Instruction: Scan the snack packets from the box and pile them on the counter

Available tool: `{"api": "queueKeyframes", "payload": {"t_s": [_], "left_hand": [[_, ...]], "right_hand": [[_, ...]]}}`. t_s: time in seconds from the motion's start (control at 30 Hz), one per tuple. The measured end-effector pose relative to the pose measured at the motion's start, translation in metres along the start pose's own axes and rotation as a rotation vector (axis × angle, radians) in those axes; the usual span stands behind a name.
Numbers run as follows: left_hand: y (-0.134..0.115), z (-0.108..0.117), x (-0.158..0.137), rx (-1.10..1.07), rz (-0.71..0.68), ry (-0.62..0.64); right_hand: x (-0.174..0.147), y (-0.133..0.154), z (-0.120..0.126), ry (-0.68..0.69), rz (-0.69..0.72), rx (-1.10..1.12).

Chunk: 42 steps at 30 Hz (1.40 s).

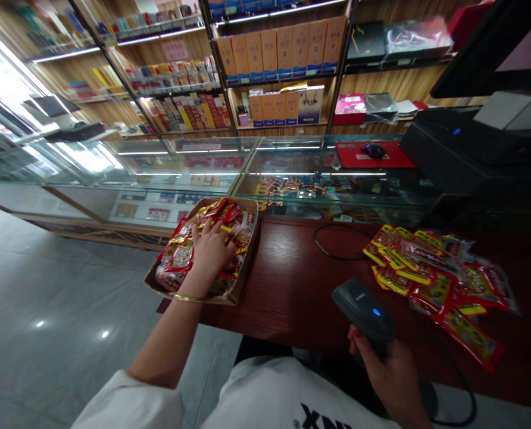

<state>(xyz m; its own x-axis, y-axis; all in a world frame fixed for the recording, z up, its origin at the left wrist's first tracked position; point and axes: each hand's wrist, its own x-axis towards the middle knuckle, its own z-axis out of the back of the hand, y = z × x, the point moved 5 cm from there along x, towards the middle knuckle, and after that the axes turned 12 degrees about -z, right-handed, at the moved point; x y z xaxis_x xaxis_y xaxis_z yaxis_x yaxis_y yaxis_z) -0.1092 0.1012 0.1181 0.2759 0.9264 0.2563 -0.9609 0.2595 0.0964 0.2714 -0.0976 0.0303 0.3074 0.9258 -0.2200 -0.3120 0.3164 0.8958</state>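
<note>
My left hand point(212, 250) rests with fingers spread on red and yellow snack packets point(181, 256) heaped in an open cardboard box point(246, 271). The box sits at the left end of the dark red wooden counter point(287, 268), its near left corner past the edge. In my right hand point(384, 363) is a black barcode scanner point(364, 310) with a blue light, held by its handle above the counter's front edge. To the right of the scanner lies a loose pile of snack packets point(426, 268), several with yellow tops.
A black cable point(321, 250) loops over the counter. Behind stands a glass display case point(194, 155); a mouse point(373, 150) on a red mat point(346, 156) is on its top. A black machine point(462, 149) and a monitor point(475, 53) stand at right. Boxed goods point(281, 53) fill the back shelves.
</note>
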Motion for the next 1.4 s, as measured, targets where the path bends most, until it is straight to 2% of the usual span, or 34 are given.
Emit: {"api": "queueKeyframes", "payload": {"t_s": [0.13,0.23,0.3,0.37,0.43,0.5,0.63,0.87,0.97,1.23,1.4], "left_hand": [[0.000,0.028,-0.006,-0.270,0.112,-0.278],[-0.011,0.042,-0.019,-0.621,0.334,-0.485],[-0.031,0.037,-0.026,-0.939,0.488,-0.557],[-0.062,0.021,-0.027,-1.347,0.549,-0.501],[-0.097,0.001,-0.027,-1.707,0.565,-0.320],[-0.123,-0.017,-0.029,-1.890,0.596,-0.154],[-0.140,-0.035,-0.036,-1.958,0.590,-0.045],[-0.146,-0.050,-0.037,-1.922,0.567,0.226],[-0.153,-0.060,-0.037,-1.926,0.568,0.299],[-0.158,-0.078,-0.040,-1.889,0.653,0.333],[-0.158,-0.084,-0.041,-1.884,0.607,0.320]], "right_hand": [[0.001,-0.003,0.002,0.006,0.013,-0.029],[0.002,-0.004,0.002,-0.001,0.017,-0.034],[0.002,-0.001,0.002,-0.007,0.019,-0.034],[0.002,0.005,0.001,-0.006,0.026,-0.039],[0.002,0.014,0.001,-0.010,0.046,-0.051],[0.001,0.023,0.002,-0.019,0.075,-0.080],[-0.003,0.031,0.001,0.009,0.122,-0.156],[-0.007,0.024,-0.008,0.240,0.178,-0.249],[-0.007,0.022,-0.012,0.304,0.172,-0.263],[-0.010,0.022,-0.013,0.269,0.125,-0.271],[-0.010,0.016,-0.009,0.251,0.122,-0.260]]}}
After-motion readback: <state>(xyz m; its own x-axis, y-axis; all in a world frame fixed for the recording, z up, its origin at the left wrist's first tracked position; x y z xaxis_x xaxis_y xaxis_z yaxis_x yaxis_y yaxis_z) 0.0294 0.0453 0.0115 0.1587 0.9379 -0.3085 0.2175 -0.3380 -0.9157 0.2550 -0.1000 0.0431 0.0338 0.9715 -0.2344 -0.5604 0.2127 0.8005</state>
